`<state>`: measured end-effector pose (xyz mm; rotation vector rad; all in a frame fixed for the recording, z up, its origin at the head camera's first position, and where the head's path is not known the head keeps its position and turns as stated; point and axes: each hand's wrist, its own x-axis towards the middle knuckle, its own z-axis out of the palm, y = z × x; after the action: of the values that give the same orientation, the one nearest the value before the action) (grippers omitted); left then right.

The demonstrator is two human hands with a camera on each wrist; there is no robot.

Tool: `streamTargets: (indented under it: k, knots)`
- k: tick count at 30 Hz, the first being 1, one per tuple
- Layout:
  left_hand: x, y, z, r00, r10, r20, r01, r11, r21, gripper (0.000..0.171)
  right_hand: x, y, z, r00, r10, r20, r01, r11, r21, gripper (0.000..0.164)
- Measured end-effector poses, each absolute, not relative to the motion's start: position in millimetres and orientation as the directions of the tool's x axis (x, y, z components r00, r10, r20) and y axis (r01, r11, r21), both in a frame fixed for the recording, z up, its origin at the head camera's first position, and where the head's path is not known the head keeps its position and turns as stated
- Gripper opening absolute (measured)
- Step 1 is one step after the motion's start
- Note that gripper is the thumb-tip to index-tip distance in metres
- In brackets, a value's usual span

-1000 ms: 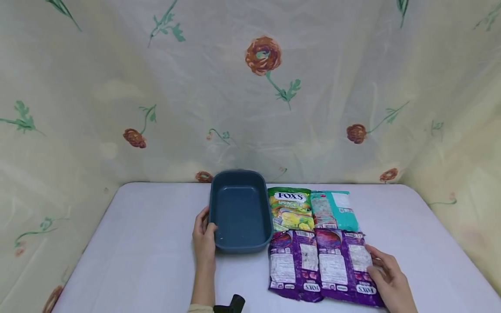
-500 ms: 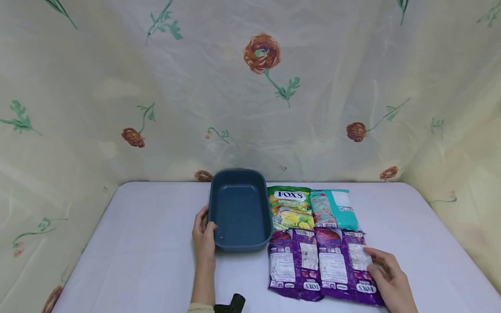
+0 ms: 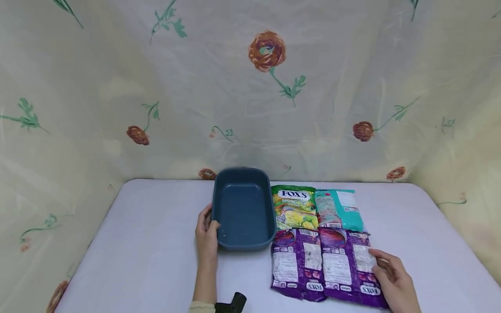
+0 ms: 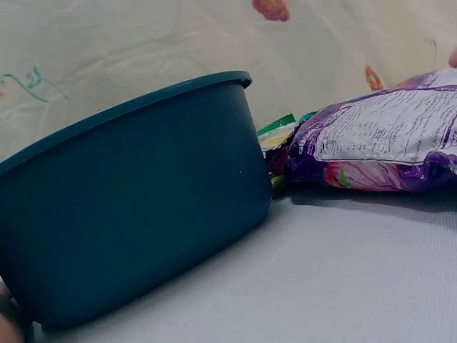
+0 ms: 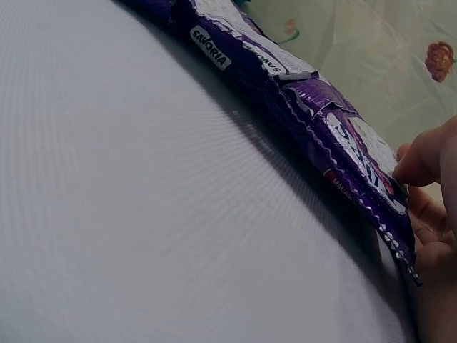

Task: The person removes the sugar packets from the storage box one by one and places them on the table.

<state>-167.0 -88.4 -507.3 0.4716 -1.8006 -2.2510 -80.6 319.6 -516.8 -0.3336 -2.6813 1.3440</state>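
A blue rectangular tub (image 3: pixel 244 217) stands on the table, its inside bare. My left hand (image 3: pixel 206 237) holds its left side, thumb over the rim and fingers along the outer wall. The tub's outer wall (image 4: pixel 136 193) fills much of the left wrist view. Right of the tub, candy bags lie in two rows. My right hand (image 3: pixel 395 278) grips the right edge of the front right purple candy bag (image 3: pixel 348 269), thumb and index finger on it. In the right wrist view, that purple bag (image 5: pixel 335 143) shows its crimped end beside the thumb and curled fingers.
Another purple candy bag (image 3: pixel 297 265) lies between the tub and the held bag. Behind them are a green candy bag (image 3: pixel 293 208) and a teal one (image 3: pixel 339 209). A white cloth covers the table (image 3: pixel 152 243); a flowered curtain (image 3: pixel 313 143) hangs at the back and sides.
The head view has shifted slightly, so everything appears a little further right. Both hands, the tub and the bags keep their places relative to each other.
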Motion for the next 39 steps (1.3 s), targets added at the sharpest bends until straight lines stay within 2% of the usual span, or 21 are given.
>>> streamTargets:
  k: [8, 13, 16, 20, 23, 26, 29, 31, 33, 35, 39]
  knots:
    - [-170, -94, -511, -0.919, -0.375, -0.125, -0.053, -0.195, 0.979, 0.056, -85, 310, -516, -0.962, 0.273, 0.003, 0.164, 0.586, -0.793, 0.041]
    - [-173, -98, -513, -0.921, -0.371, -0.119, -0.047, -0.198, 0.979, 0.054, -89, 301, -514, -0.967, 0.249, 0.047, 0.134, 0.660, -0.740, 0.044]
    - [-171, -106, -513, -0.937, -0.327, -0.127, -0.059, -0.211, 0.976, 0.050, -91, 291, -513, -0.970, 0.216, 0.108, 0.081, 0.710, -0.699, 0.049]
    - [-167, -127, -508, -0.961, -0.198, -0.192, -0.160, -0.165, 0.973, 0.047, -93, 274, -506, -0.973, 0.184, 0.142, 0.034, 0.718, -0.695, 0.057]
    - [-163, -145, -498, -0.971, -0.117, -0.209, -0.210, 0.001, 0.978, 0.055, -94, 264, -499, -0.974, 0.147, 0.170, -0.017, 0.704, -0.710, 0.054]
    - [-155, -163, -488, -0.987, -0.048, -0.150, -0.158, 0.327, 0.932, 0.062, -95, 254, -493, -0.979, 0.077, 0.190, -0.081, 0.708, -0.702, 0.050]
    - [-140, -176, -480, -0.997, 0.019, -0.072, -0.040, 0.684, 0.729, 0.072, -96, 243, -488, -0.980, -0.035, 0.194, -0.157, 0.733, -0.661, 0.056]
    - [-128, -178, -477, -0.998, 0.055, -0.042, 0.024, 0.839, 0.543, 0.085, -97, 235, -484, -0.973, -0.120, 0.195, -0.215, 0.773, -0.596, 0.065]
    - [-117, -178, -475, -0.997, 0.069, -0.018, 0.056, 0.917, 0.395, 0.096, -96, 228, -480, -0.964, -0.193, 0.185, -0.263, 0.812, -0.521, 0.075]
    - [-107, -175, -476, -0.997, 0.077, -0.005, 0.072, 0.951, 0.302, 0.104, -95, 222, -476, -0.958, -0.242, 0.156, -0.286, 0.850, -0.441, 0.084]
    - [-96, -170, -480, -0.996, 0.089, -0.008, 0.085, 0.968, 0.238, 0.103, -93, 212, -470, -0.960, -0.268, 0.077, -0.278, 0.902, -0.331, 0.093]
